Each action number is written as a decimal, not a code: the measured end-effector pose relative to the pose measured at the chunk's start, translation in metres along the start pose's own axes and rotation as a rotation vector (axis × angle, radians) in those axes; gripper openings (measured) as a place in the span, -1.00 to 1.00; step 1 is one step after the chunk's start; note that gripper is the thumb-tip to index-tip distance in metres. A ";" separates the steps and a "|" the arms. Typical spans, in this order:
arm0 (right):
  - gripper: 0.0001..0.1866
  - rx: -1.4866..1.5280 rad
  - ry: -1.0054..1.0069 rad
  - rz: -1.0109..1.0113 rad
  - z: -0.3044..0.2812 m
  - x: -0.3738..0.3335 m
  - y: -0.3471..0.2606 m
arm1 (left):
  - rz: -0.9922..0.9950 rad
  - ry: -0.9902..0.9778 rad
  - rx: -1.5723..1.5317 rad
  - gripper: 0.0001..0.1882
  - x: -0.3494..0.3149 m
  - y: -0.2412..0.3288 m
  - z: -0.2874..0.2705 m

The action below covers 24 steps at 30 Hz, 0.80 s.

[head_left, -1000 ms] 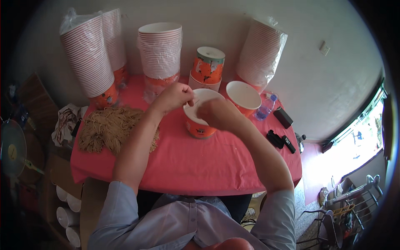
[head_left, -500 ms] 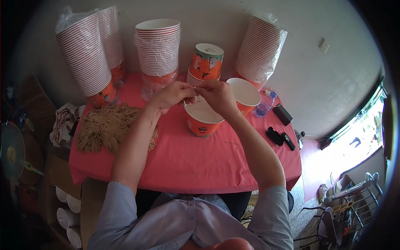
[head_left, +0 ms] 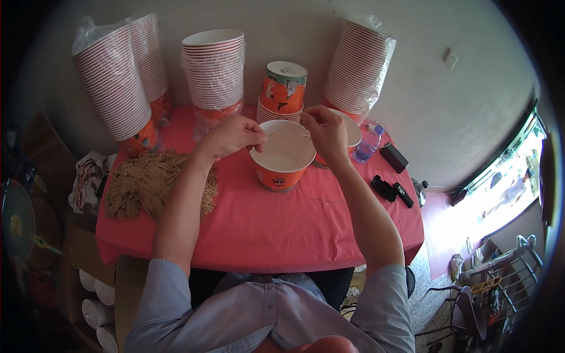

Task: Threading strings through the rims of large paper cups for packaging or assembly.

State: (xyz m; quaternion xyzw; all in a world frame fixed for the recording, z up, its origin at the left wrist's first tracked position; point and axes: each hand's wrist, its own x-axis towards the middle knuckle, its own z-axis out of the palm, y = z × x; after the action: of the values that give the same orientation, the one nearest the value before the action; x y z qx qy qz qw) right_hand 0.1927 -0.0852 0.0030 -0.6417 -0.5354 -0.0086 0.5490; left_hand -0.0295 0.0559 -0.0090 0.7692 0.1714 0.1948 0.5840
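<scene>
An orange paper bucket [head_left: 281, 176] with a white inside stands upright on the red-covered table, below my two hands. At its left rim my left hand [head_left: 234, 136] is closed, fingertips pinched together. My right hand [head_left: 327, 130] is raised at the right rim, its thumb and fingers pinched. A thin tan string [head_left: 288, 134] runs slackly across the bucket's mouth between the hands; its ends are too fine to make out. To the left, beside my left forearm, lies a heap of tan strings [head_left: 147, 179]. Right of the bucket, partly behind my right hand, stands another paper bucket [head_left: 353, 130].
Tall stacks of nested buckets [head_left: 112, 82] in clear plastic line the wall, with an upside-down bucket stack [head_left: 285, 91] at centre back. On the right lie a plastic bottle [head_left: 368, 144], a black box [head_left: 394, 157] and small black devices [head_left: 391, 189]. White tubs [head_left: 97, 312] sit below left.
My hands were close together above the bucket's far rim; now they are apart, left hand lower at the left rim, right hand shifted right. The string shows stretched between them.
</scene>
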 end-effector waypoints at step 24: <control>-0.81 0.283 -0.366 0.050 0.036 -0.005 -0.006 | -0.030 -0.008 -0.141 -0.83 0.005 -0.005 0.008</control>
State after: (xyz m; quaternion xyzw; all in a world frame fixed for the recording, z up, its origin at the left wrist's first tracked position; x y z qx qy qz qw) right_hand 0.1657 -0.0642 -0.0104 -0.5621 -0.6060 0.1968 0.5274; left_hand -0.0210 0.0526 -0.0153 0.7243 0.1668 0.1945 0.6402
